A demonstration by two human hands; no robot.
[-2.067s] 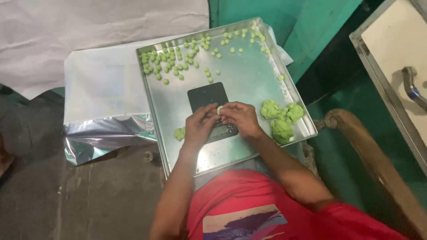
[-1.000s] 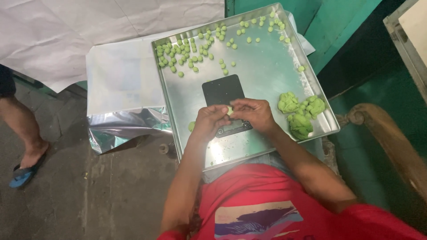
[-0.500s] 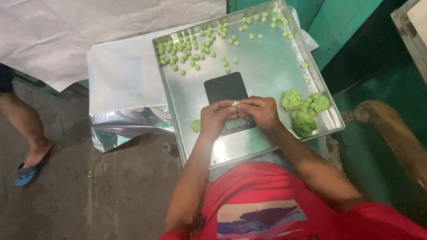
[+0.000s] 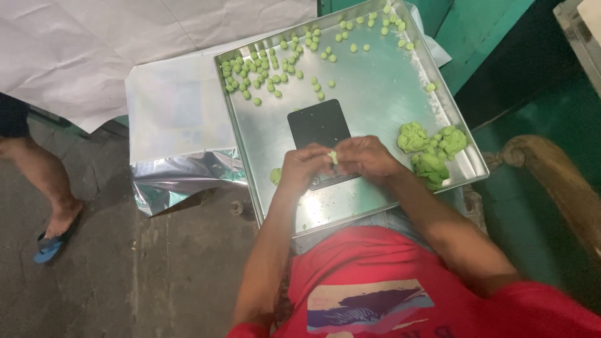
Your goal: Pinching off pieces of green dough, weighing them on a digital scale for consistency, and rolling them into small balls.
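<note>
A square steel tray (image 4: 375,94) rests on my lap. Both hands meet over a small black scale (image 4: 319,128) near the tray's front. My left hand (image 4: 300,168) and my right hand (image 4: 366,158) pinch one small piece of green dough (image 4: 333,156) between their fingertips. A lump of green dough (image 4: 432,147) lies in clumps at the tray's right side. Several small green dough balls (image 4: 275,66) are scattered along the far edge. One more green bit (image 4: 275,176) lies just left of my left hand.
A shiny silver foil bag (image 4: 178,134) lies left of the tray on the concrete floor. White paper sheets (image 4: 113,44) spread behind it. Another person's leg and blue sandal (image 4: 50,241) stand at the far left. A wooden chair arm (image 4: 557,188) curves at the right.
The view has shifted a little, so the tray sits higher and further right in frame. My hands stay together over the scale, still working the small green piece.
</note>
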